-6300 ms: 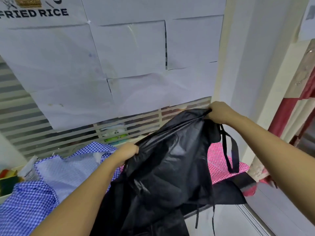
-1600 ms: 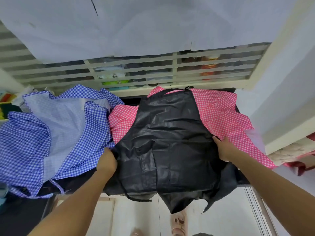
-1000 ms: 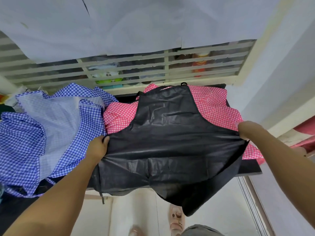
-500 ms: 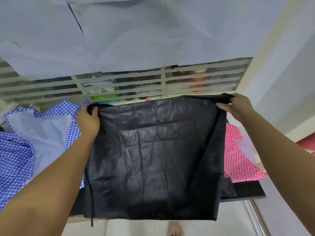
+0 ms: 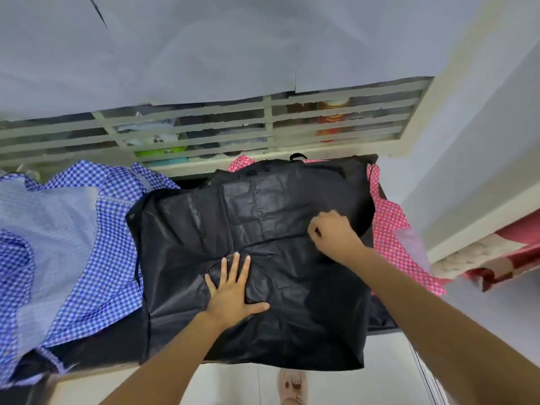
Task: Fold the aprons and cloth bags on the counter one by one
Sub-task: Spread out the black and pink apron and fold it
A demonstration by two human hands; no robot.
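Note:
A black apron [image 5: 263, 331] lies folded over on the dark counter [image 5: 382, 328], its near edge hanging past the front. My left hand [image 5: 232, 290] presses flat on its middle with fingers spread. My right hand [image 5: 331, 233] is curled into a fist on the cloth to the right and seems to pinch a fold of the black fabric. A pink checked apron [image 5: 391, 238] lies beneath, showing at the right and back. A blue checked apron [image 5: 79, 244] is heaped at the left.
A louvred window [image 5: 263, 127] with jars behind it runs along the back of the counter, papered wall above. A white wall corner [image 5: 467, 185] closes in on the right. Below the counter edge, a sandalled foot [image 5: 292, 387] stands on pale floor.
Both hands brought the apron's lower edge up and over toward the window and laid it down. The left hand let go and now presses flat; the right moved inward onto the cloth.

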